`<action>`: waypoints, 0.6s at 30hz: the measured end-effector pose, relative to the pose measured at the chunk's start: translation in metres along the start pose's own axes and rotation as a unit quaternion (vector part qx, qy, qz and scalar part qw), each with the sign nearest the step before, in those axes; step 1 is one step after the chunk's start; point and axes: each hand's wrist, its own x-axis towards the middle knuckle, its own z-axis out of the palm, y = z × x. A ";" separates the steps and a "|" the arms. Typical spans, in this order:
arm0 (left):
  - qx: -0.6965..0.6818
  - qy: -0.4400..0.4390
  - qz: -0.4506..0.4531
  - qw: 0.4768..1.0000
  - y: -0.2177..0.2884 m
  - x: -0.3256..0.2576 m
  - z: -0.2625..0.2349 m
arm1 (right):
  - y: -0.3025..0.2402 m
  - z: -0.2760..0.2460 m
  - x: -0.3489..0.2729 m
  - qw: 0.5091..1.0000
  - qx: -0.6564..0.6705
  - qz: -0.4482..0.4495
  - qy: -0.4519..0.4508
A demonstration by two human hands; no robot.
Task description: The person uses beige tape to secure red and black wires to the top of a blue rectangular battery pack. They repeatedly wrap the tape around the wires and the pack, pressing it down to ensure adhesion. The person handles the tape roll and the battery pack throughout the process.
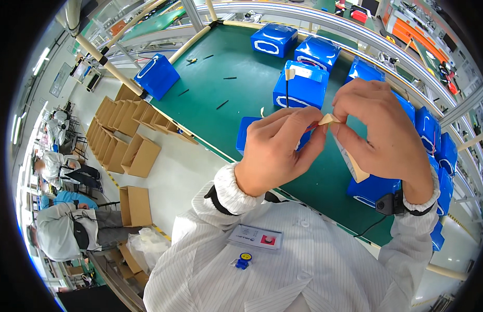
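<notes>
My left hand (280, 148) is closed in a pinch around wires, of which a bit of red shows by the fingertips. A black wire (287, 96) stands up behind this hand, with a cream tag of tape at its tip. My right hand (382, 127) pinches a small cream piece of tape (329, 119) where the two hands meet. Below the right fingers hangs a cream-and-white tape roll or strip (360, 174), partly hidden by the hand. Under my left hand, a blue-wrapped battery pack (245, 131) lies mostly covered.
The green-topped workbench (210, 73) holds several blue packs, such as one (301, 86) just beyond my hands, and more along the right edge. Another blue pack (157, 76) stands at the left edge. Short black scraps (222, 104) lie about. Cardboard boxes (141, 155) and seated people (67, 226) are at left.
</notes>
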 end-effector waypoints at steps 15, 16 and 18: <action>-0.052 0.027 -0.026 0.998 -0.009 -0.006 0.003 | -0.009 0.003 0.008 0.999 -0.015 -0.002 -0.050; -0.050 0.026 -0.025 0.998 -0.009 -0.007 0.003 | -0.009 0.003 0.009 0.999 -0.012 -0.001 -0.047; -0.045 0.025 -0.023 0.998 -0.010 -0.007 0.002 | -0.010 0.004 0.010 0.999 -0.011 -0.001 -0.045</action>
